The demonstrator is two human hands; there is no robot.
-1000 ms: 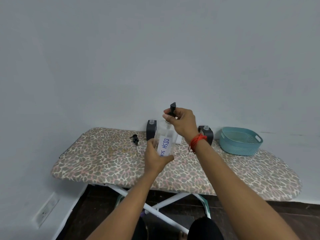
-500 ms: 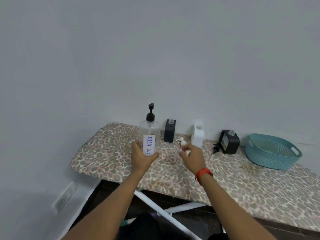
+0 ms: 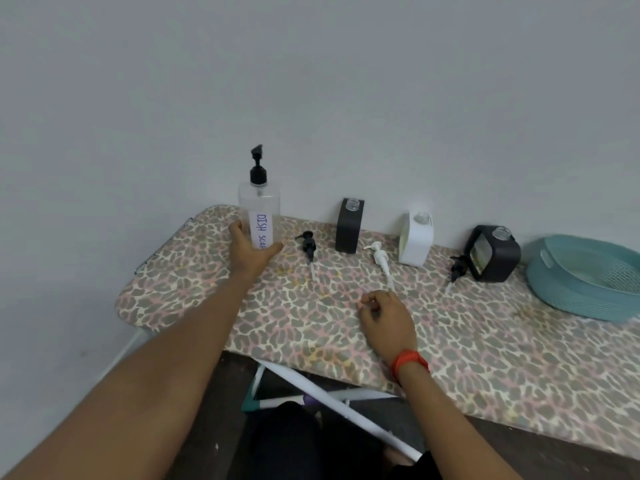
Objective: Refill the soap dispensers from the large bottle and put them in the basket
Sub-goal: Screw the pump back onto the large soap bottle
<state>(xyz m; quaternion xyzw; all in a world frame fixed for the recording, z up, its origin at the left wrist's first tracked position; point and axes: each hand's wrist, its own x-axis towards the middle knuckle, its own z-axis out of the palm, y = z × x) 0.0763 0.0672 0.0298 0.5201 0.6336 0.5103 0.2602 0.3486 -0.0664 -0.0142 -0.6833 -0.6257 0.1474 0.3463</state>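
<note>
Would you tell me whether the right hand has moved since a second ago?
Yes. The right hand left the large bottle's pump and dropped to the board, near the white pump.

Leopard-print ironing board (image 3: 450,341); teal basket (image 3: 568,299); clear bottle (image 3: 259,206), black pump; two black dispensers (image 3: 349,226) (image 3: 491,254), one white (image 3: 415,242).

Your ironing board (image 3: 485,358) wears a leopard-print cover and stands against the wall. On it, from your left: the big clear bottle (image 3: 259,216) marked DISH SOAP, upright with its black pump on; a black pump (image 3: 309,247) lying loose; a tall black dispenser (image 3: 349,226); a white pump (image 3: 380,259) lying flat; a white dispenser (image 3: 415,239); another black pump (image 3: 459,268) just beside a squat black dispenser (image 3: 493,253); then the teal basket (image 3: 568,292). All three dispensers stand uncapped.
</note>
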